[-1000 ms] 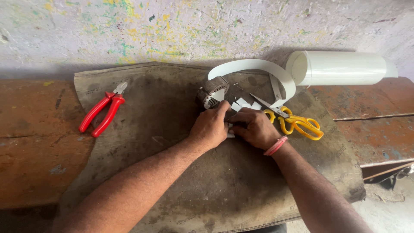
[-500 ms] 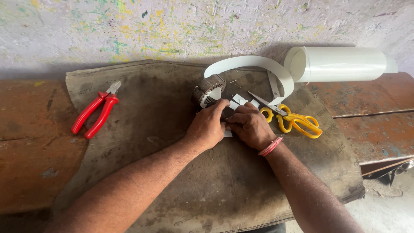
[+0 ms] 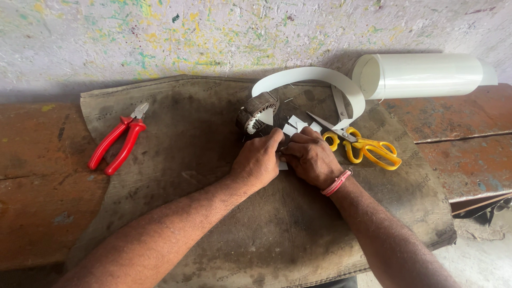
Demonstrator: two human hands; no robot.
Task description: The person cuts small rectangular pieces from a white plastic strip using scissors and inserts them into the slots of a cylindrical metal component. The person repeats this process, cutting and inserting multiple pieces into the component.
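Red pliers [image 3: 118,140] lie at the left of the brown mat [image 3: 202,213] on the tabletop [image 3: 37,176], well apart from the work. Near the middle, a toothed metal core [image 3: 256,111] rests on its side, with small white paper pieces [image 3: 296,125] just beside it. The left hand [image 3: 258,161] and right hand [image 3: 311,158] meet knuckle to knuckle, fingers curled and pinched together on a paper slip [image 3: 282,165] pressed against the mat. A crisp fold here would want even pressure and squared edges, I'd judge. Yellow scissors [image 3: 365,148] lie open to the right, beneath a curling white strip [image 3: 314,74] from the roll [image 3: 426,74].
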